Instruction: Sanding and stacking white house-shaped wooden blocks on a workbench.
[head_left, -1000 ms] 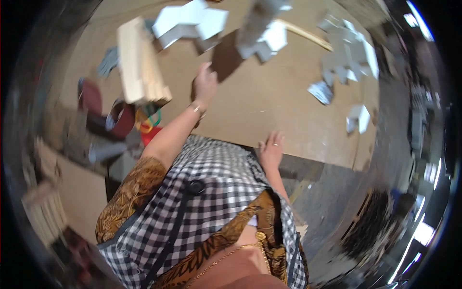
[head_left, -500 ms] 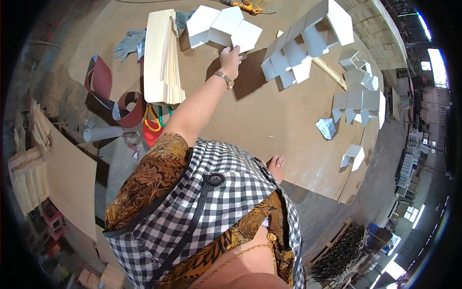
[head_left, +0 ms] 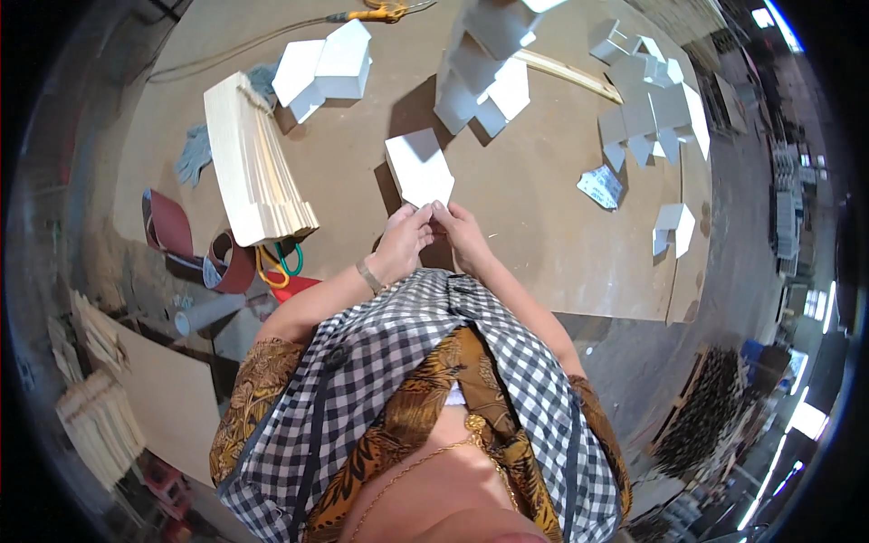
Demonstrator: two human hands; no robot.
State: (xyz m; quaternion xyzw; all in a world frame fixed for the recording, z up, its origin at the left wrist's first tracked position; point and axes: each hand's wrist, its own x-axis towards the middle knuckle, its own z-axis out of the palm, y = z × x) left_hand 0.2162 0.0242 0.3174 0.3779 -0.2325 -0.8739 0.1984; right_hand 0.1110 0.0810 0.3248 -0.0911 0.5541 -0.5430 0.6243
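Head view: a white house-shaped piece (head_left: 419,167) is held just in front of the person's body, over the near part of a brown work surface (head_left: 552,262), with its pointed end turned toward the hands. Its near end is pinched by the left hand (head_left: 398,242), whose fingers are curled nearly closed, and by the right hand (head_left: 465,237), whose thumb and fingertips are drawn together on the same end; the undersides of both grips are hidden. Beyond it, a tall white stack (head_left: 480,63) is seen near the top edge, with a wooden strip (head_left: 570,74) beside it. Farther left, two joined white blocks (head_left: 323,68) are set down near a bundle of pale wooden boards (head_left: 249,163), by which a grey glove (head_left: 194,156) is partly covered. Below the boards, yellow and green loop handles (head_left: 272,268) and a brown-red abrasive roll (head_left: 228,262) can be made out. At the upper edge a yellow tool (head_left: 380,12) is laid. On the right side, a white cluster (head_left: 638,116), a printed scrap (head_left: 599,186) and a small folded white piece (head_left: 674,228) are spread out.
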